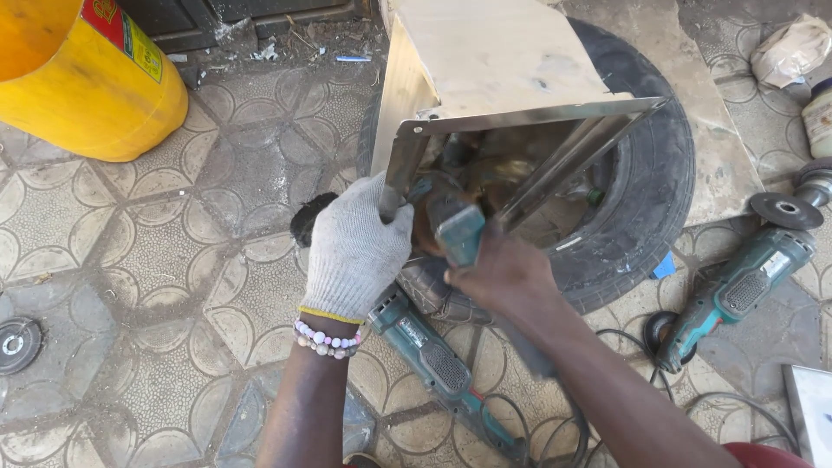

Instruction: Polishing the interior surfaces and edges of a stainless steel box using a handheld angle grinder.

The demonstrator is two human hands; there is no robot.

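Note:
A shiny sheet-metal box (485,61) lies tilted on a black tyre (650,165), its open side facing me. My left hand (354,251), in a white knit glove with bead bracelets at the wrist, grips the box's near corner edge. My bare right hand (503,273) is closed on a teal angle grinder (455,230) whose head reaches into the box's opening. The grinder's disc is hidden inside the box.
A second teal grinder (425,351) lies on the patterned tile floor under my arms, its cord trailing. A third grinder (741,286) with a disc lies at the right. A yellow jerrycan (82,82) stands upper left. Loose discs (17,344) lie on the floor.

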